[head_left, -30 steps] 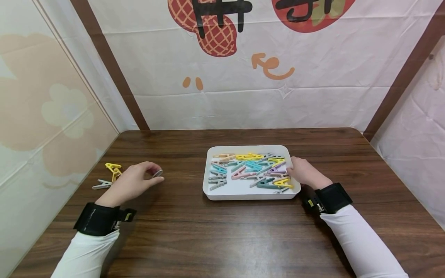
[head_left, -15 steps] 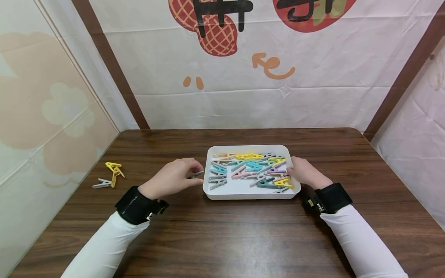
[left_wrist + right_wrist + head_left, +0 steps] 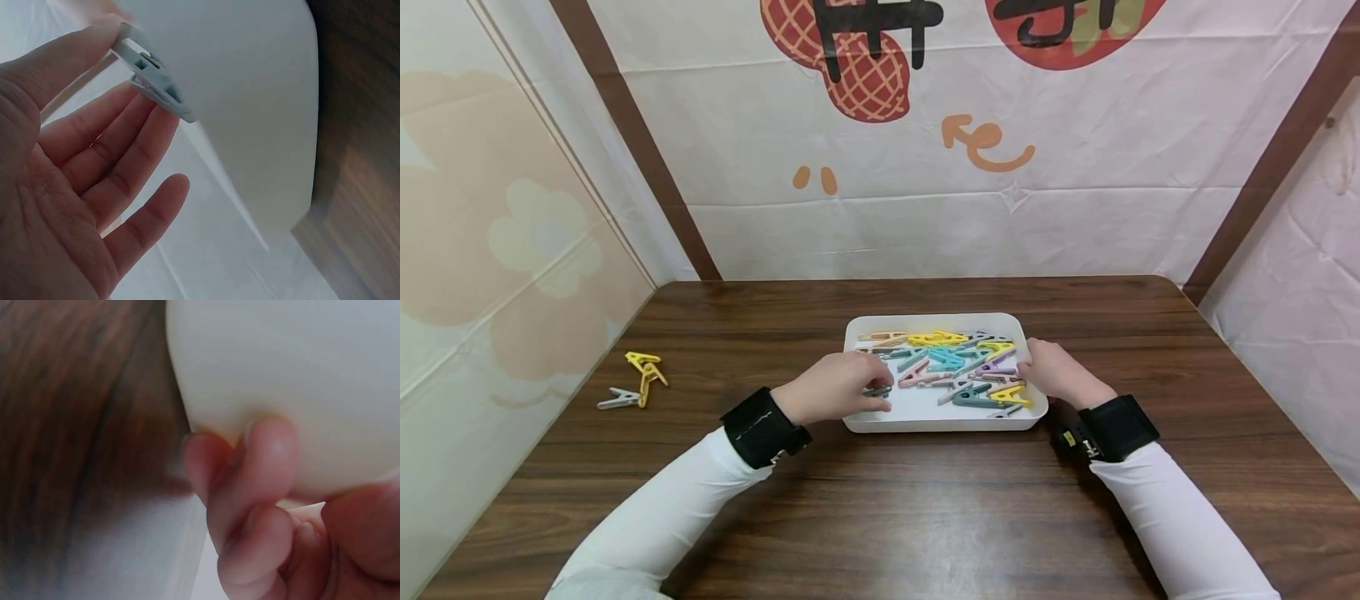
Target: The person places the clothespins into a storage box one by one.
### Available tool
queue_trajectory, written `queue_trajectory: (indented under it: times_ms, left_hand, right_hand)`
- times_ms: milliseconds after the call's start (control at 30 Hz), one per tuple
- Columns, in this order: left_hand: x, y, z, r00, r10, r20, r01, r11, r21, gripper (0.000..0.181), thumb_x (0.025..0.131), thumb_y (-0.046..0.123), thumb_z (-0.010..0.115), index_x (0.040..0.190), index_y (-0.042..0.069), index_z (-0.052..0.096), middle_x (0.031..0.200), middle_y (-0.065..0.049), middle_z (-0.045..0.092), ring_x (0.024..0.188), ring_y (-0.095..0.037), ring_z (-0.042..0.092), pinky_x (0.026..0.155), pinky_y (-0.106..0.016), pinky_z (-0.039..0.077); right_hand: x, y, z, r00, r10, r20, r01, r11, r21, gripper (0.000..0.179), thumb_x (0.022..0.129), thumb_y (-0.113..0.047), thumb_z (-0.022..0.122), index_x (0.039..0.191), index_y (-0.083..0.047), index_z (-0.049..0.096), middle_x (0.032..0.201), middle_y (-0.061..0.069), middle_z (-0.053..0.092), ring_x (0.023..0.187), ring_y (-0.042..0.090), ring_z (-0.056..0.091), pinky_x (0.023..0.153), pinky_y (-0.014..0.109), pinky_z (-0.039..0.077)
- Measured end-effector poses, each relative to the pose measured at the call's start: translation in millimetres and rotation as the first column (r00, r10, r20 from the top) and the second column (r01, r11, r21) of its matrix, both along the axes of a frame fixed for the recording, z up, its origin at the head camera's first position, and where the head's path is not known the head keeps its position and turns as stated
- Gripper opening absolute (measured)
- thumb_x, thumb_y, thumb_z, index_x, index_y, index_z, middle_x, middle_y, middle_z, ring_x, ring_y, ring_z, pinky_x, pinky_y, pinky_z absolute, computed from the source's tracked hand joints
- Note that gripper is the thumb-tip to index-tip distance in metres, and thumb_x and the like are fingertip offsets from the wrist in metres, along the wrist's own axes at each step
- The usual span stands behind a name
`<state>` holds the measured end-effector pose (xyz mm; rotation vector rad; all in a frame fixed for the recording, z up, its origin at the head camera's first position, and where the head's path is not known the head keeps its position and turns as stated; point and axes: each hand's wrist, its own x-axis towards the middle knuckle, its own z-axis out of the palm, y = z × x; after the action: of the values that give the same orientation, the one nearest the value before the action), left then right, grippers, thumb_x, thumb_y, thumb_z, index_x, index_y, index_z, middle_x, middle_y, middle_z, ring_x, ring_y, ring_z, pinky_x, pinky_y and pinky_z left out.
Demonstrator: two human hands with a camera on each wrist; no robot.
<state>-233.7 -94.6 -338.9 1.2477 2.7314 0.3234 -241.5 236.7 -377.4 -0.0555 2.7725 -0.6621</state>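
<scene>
My left hand (image 3: 831, 388) is over the left end of a white tray (image 3: 917, 407), pinching a grey clothespin (image 3: 150, 74) between thumb and fingertips. The left wrist view shows the clothespin close to the tray's outer wall (image 3: 262, 94), with the little finger held apart. At the opposite end, my right hand (image 3: 1062, 372) grips the tray's right rim; its fingers (image 3: 269, 456) press against the wall in the right wrist view. Inside the tray lie several clothespins (image 3: 946, 358) in yellow, teal, blue, pink, purple, grey and tan. My left hand hides those at the tray's left side.
Two yellow clothespins (image 3: 647, 375) and one grey clothespin (image 3: 618, 398) lie on the brown wooden table (image 3: 880, 517) near its left edge. Printed fabric walls (image 3: 910, 242) stand behind the table and at both sides.
My left hand has travelled right with the grey clothespin, from beside the loose clothespins at the left to over the tray. The right hand and tray have stayed in place.
</scene>
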Motion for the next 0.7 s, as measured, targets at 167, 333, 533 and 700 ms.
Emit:
queue_trajectory:
  times_ms: [167,333,533,700]
  left_hand:
    - [-3.8,6.9,-8.0,0.998,-0.057,-0.012,0.056,0.997,-0.049,0.022,0.084,0.030,0.077,0.097,0.012,0.074,0.076,0.005,0.059,0.070,-0.011,0.049,0.062,-0.026,0.040]
    - [-5.6,9.5,-10.8,0.998,-0.067,0.006,0.068,0.993,-0.098,0.014,0.083,0.025,0.078,0.089,0.013,0.074,0.069,0.009,0.055,0.067,-0.009,0.047,0.059,-0.025,0.037]
    - [-5.3,9.0,-13.5,0.998,-0.058,0.017,0.060,0.990,-0.127,0.007,0.084,0.019,0.077,0.086,0.015,0.073,0.068,0.010,0.053,0.068,-0.009,0.047,0.060,-0.026,0.037]
    - [-5.2,9.1,-15.0,0.998,-0.068,-0.007,0.066,0.989,-0.132,0.006,0.083,0.018,0.076,0.084,0.014,0.072,0.067,0.008,0.051,0.066,-0.010,0.046,0.059,-0.026,0.036]
  right_hand:
    - [0.8,-0.8,0.4,1.000,-0.003,0.004,0.003,1.000,-0.009,0.046,0.100,-0.013,0.048,0.134,0.016,0.035,0.113,0.028,0.053,0.078,0.026,0.057,0.053,0.031,0.046]
    - [1.0,-0.4,-0.4,1.000,0.000,-0.006,0.000,1.000,-0.019,0.045,0.100,-0.012,0.049,0.132,0.016,0.036,0.107,0.026,0.054,0.066,0.022,0.055,0.049,0.031,0.045]
    - [1.5,-1.5,0.4,1.000,0.000,-0.012,-0.001,1.000,-0.020,0.044,0.100,-0.012,0.049,0.132,0.016,0.037,0.107,0.025,0.054,0.067,0.022,0.055,0.049,0.030,0.045]
    - [2.0,-2.1,1.1,1.000,-0.011,0.004,0.011,1.000,-0.011,0.046,0.100,-0.013,0.049,0.134,0.016,0.036,0.112,0.027,0.052,0.074,0.024,0.057,0.051,0.031,0.046]
